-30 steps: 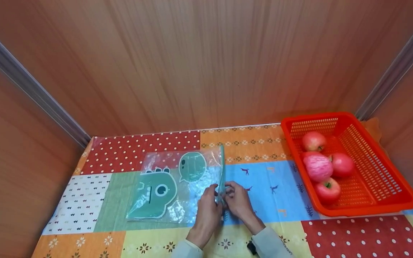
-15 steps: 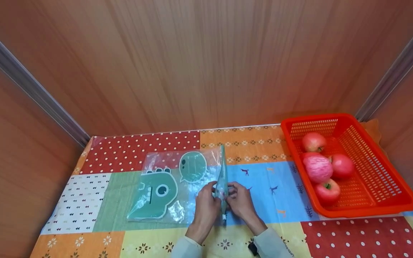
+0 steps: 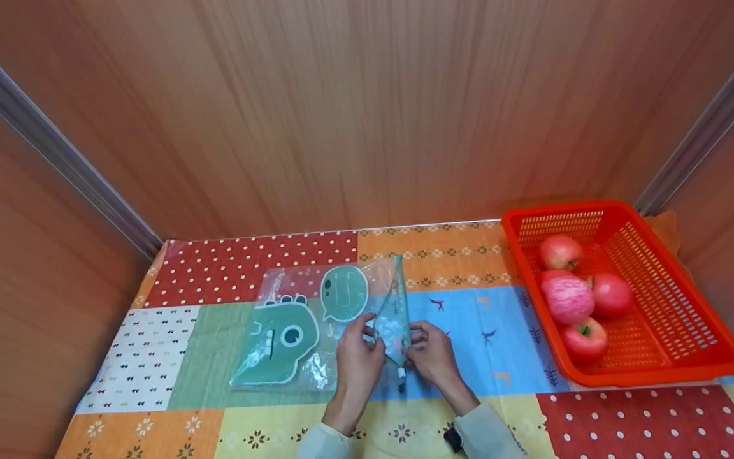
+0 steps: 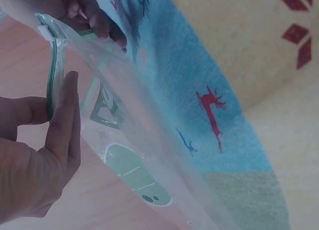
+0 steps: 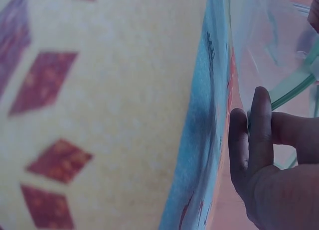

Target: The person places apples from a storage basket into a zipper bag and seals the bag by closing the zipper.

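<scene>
A clear zip bag [image 3: 306,357] printed with a green dinosaur and a speech bubble lies on the patterned cloth, its green zip edge on the right. My left hand [image 3: 359,357] pinches one side of the bag's mouth between thumb and fingers. On the other side, my right hand [image 3: 432,354] pinches the opposite lip. Between the hands the mouth gapes apart. In the left wrist view a white slider [image 4: 46,33] sits at the end of the green zip strip. The right wrist view has the right fingers [image 5: 260,125] on the green strip.
An orange-red plastic basket [image 3: 650,376] with several apples [image 3: 568,299] stands to the right. Patchwork cloth [image 3: 227,357] covers the table. Wood-grain panels [image 3: 367,115] rise at the back and both sides.
The bag's mouth has spread from nearly closed to a wide gap near the hands. My left hand has moved slightly left, and my right hand slightly right.
</scene>
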`<state>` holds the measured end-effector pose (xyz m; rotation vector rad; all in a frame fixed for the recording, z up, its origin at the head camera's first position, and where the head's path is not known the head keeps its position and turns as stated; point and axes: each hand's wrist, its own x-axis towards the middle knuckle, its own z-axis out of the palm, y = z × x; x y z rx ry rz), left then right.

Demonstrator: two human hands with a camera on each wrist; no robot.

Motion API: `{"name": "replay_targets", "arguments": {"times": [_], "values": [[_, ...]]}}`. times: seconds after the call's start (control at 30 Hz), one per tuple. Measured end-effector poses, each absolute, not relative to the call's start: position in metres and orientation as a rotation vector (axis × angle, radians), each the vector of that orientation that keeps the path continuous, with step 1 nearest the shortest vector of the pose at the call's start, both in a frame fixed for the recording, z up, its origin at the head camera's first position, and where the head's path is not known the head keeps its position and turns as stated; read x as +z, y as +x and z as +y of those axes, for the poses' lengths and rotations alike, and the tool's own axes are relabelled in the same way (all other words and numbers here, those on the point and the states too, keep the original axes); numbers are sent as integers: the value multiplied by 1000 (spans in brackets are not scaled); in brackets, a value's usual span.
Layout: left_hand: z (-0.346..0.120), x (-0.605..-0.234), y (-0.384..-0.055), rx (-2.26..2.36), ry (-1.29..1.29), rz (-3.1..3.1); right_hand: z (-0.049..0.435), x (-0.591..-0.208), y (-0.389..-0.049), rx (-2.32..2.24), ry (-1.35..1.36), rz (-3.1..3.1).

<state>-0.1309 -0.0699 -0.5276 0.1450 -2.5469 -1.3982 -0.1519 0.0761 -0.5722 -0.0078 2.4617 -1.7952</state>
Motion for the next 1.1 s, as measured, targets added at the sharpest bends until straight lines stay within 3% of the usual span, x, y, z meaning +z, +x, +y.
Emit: {"name": "replay_targets", "arguments": {"times": [0.6, 1.1], "values": [[-81, -513, -131, -1529, 304, -2370, 80, -570, -151, -1786, 44, 2459], [-76, -519, -125, -1709, 253, -2373, 84, -563, -152, -1820, 3, 2492]]}}
